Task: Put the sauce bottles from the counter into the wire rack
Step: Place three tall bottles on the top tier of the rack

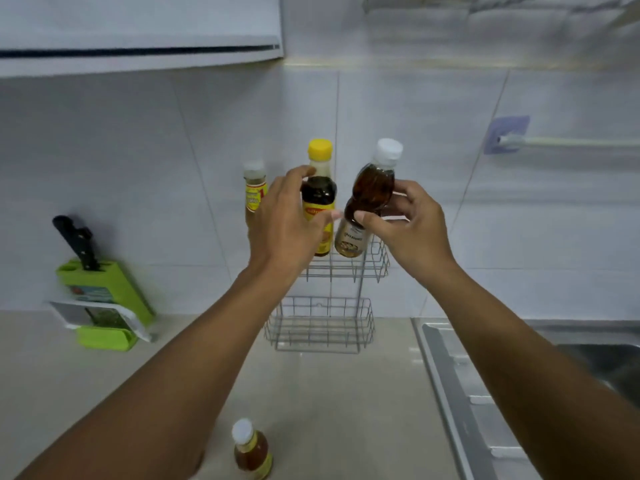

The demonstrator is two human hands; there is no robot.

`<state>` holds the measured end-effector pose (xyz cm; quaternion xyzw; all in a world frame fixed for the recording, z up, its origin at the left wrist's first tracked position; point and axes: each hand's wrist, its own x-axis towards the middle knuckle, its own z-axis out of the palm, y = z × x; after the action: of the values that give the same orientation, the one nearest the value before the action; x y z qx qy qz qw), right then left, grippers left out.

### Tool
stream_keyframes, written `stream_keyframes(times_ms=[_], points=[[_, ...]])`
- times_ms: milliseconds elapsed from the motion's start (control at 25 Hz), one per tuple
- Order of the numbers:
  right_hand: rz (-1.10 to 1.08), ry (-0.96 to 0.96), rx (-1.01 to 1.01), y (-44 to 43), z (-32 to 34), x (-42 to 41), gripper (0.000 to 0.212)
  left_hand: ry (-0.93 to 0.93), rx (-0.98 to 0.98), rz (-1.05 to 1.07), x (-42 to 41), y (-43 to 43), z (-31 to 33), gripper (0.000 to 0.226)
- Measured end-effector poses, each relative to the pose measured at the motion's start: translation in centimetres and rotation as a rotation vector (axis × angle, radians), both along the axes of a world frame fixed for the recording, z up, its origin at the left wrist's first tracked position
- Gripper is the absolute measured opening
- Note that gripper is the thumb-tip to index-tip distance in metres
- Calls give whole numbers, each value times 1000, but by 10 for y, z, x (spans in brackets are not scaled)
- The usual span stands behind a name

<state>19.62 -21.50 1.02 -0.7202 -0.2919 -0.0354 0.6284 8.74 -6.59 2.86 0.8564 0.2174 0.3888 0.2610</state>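
Note:
A two-tier wire rack [346, 271] hangs on the tiled wall. In its upper basket stand a small bottle with a yellow-red label [255, 188] and a dark sauce bottle with a yellow cap [319, 188]. My left hand [287, 223] wraps around the yellow-capped bottle. My right hand [408, 230] holds a brown bottle with a white cap [372, 192], tilted, its base just above the upper basket's right side. The lower basket [320, 327] holds nothing. Another small amber bottle with a white cap [251, 450] stands on the counter [329, 393] near me.
A green knife block [104, 299] with a black-handled knife sits on the counter at the left. A steel sink [519, 375] lies to the right. A range hood [138, 32] hangs overhead at the upper left, and a rail [568, 142] is fixed to the wall on the right.

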Motion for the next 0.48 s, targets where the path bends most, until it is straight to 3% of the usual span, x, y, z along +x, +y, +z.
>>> stream_keyframes(times_ms=[480], points=[[72, 98, -183, 45, -47, 18, 53, 97, -46, 17, 21, 21, -50, 50]])
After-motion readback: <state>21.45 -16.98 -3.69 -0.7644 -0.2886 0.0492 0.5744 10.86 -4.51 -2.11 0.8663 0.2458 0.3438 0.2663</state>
